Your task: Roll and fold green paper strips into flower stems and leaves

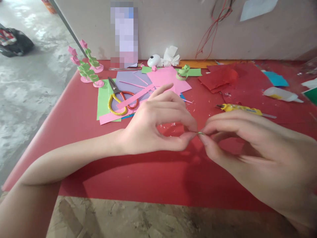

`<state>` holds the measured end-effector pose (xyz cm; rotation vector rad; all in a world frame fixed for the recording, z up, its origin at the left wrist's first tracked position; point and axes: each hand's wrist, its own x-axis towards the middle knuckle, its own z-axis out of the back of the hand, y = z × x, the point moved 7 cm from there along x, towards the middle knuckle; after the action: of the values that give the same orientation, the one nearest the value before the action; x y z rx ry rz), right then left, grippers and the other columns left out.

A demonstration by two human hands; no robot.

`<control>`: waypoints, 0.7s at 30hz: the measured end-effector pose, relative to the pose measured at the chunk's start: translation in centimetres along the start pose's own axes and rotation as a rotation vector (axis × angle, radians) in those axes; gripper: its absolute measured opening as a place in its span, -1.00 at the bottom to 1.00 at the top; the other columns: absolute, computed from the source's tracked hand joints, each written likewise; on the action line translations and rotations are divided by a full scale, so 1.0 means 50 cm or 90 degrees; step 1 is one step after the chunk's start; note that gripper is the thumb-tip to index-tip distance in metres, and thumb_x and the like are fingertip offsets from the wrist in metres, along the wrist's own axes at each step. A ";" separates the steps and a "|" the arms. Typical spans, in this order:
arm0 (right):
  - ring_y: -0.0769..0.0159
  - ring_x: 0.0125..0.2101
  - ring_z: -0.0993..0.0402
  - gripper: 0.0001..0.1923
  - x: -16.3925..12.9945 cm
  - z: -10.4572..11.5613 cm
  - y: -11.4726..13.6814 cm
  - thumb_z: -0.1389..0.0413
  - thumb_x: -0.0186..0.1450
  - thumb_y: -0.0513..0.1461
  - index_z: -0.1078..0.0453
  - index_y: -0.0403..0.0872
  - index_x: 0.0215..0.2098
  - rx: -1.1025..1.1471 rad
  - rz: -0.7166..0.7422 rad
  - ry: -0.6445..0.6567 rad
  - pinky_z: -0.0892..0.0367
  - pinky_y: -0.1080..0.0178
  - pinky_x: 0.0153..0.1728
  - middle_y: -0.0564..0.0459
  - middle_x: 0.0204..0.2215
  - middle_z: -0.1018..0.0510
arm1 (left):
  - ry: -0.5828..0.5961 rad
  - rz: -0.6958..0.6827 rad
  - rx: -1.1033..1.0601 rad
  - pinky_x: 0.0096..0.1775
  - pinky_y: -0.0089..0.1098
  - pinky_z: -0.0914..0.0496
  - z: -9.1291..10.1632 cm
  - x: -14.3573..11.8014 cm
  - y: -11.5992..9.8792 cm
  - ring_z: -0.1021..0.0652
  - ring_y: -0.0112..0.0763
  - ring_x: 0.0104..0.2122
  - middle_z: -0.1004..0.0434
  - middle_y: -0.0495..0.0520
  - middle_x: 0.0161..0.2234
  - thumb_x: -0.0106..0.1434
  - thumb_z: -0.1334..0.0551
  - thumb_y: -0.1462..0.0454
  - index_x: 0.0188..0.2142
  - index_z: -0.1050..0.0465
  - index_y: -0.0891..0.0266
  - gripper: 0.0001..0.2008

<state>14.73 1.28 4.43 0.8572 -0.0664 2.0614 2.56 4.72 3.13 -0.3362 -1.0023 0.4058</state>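
Note:
Fingertips of my left hand (165, 120) and my right hand (252, 145) meet above the red tabletop, both closed in a pinch. Between them shows a sliver of a small green piece (201, 133), perhaps paper; most of it is hidden by the fingers. Behind my left hand lie scissors (119, 96) with yellow and red handles, under a pink paper strip (136, 96). A yellow utility knife (241, 108) rests just beyond my right hand. Farther back, a curled green paper piece (183, 72) sits on pink paper (163, 77).
Pink-and-green paper flowers (92, 66) stand at the back left. A phone (125, 36) leans on the wall near a white egg-shaped object (154, 60). Red paper (220, 79), a glue bottle (282, 94) and blue paper (276, 78) lie at the back right. Red cords (215, 23) hang behind.

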 end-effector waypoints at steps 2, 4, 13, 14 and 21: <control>0.58 -0.55 -0.41 -0.91 0.001 0.001 0.002 -0.12 0.22 -0.31 -0.30 0.00 -0.36 0.004 0.012 -0.019 -0.35 0.48 -0.59 0.21 -0.44 -0.53 | -0.022 -0.024 0.025 0.13 -0.08 -0.31 0.003 -0.002 -0.006 -0.52 -0.48 -0.41 -0.55 -0.12 -0.52 0.12 -0.23 0.29 -0.49 -0.44 0.14 -0.93; 0.59 -0.56 -0.40 -0.92 0.001 0.000 0.003 -0.11 0.23 -0.31 -0.30 -0.01 -0.36 0.011 0.017 -0.026 -0.34 0.48 -0.59 0.21 -0.45 -0.52 | -0.051 -0.040 0.041 0.12 -0.10 -0.33 0.006 -0.006 -0.011 -0.53 -0.48 -0.41 -0.56 -0.12 -0.51 0.12 -0.23 0.30 -0.49 -0.43 0.14 -0.93; 0.60 -0.53 -0.39 -0.90 -0.005 0.011 0.006 -0.12 0.23 -0.31 -0.28 -0.01 -0.32 0.026 0.022 -0.032 -0.33 0.45 -0.55 0.20 -0.42 -0.51 | -0.053 -0.025 -0.029 0.17 -0.10 -0.30 0.003 -0.005 -0.012 -0.55 -0.56 -0.47 -0.58 -0.12 -0.48 0.15 -0.25 0.31 -0.48 -0.41 0.16 -0.92; 0.59 -0.53 -0.40 -0.90 -0.006 0.012 0.006 -0.12 0.23 -0.31 -0.28 0.00 -0.32 0.030 0.021 -0.029 -0.33 0.45 -0.55 0.20 -0.41 -0.51 | -0.043 -0.014 -0.046 0.17 -0.09 -0.30 0.002 -0.004 -0.009 -0.55 -0.56 -0.46 -0.58 -0.12 -0.48 0.15 -0.25 0.29 -0.48 -0.41 0.15 -0.91; 0.61 -0.50 -0.41 -0.90 -0.001 0.006 0.003 -0.11 0.24 -0.31 -0.28 0.00 -0.32 0.032 -0.001 0.009 -0.35 0.47 -0.52 0.20 -0.40 -0.51 | -0.017 0.007 -0.069 0.17 -0.07 -0.29 0.003 0.001 -0.010 -0.54 -0.55 -0.47 -0.57 -0.11 -0.51 0.13 -0.25 0.32 -0.51 -0.40 0.17 -0.89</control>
<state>14.80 1.05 4.64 0.8725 -0.0057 2.0750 2.53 4.31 3.46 -0.4342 -1.0518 0.3680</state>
